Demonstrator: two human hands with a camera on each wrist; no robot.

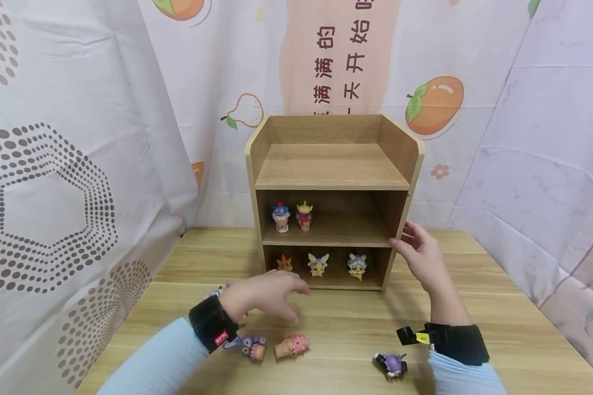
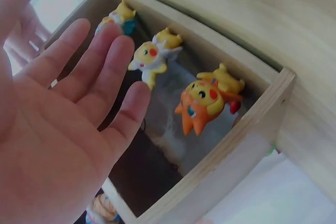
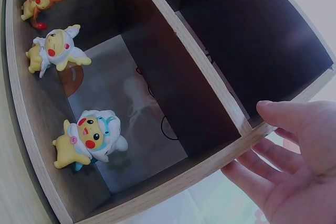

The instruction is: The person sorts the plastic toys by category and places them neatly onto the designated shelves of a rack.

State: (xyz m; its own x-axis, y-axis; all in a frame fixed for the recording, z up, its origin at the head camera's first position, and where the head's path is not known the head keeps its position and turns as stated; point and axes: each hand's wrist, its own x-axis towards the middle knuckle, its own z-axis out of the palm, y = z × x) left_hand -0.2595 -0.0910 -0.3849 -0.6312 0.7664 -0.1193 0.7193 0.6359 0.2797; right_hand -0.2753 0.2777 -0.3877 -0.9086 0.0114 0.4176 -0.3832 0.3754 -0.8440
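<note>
A wooden shelf unit (image 1: 326,241) stands on the table. My right hand (image 1: 420,255) grips its right side panel (image 3: 207,169), thumb at the front edge and fingers along the outside. In front of the lower compartment, my left hand (image 1: 272,296) hovers with spread fingers and holds nothing. Three yellow figurines stand in that compartment: one in an orange hood (image 2: 205,98), one in a pale grey hood (image 1: 318,264) and one in a white-and-blue hood (image 3: 92,137). Above them, at the left, are a blue figurine (image 1: 280,216) and a red-and-green figurine (image 1: 304,215).
On the table lie a pink ice-cream-cone figurine (image 1: 291,346), a purple figurine with a cone (image 1: 252,348) and a purple-and-black figurine (image 1: 392,365). Another figurine (image 1: 214,293) is partly hidden behind my left wrist. Printed curtains (image 1: 217,60) hang behind the shelf and at both sides.
</note>
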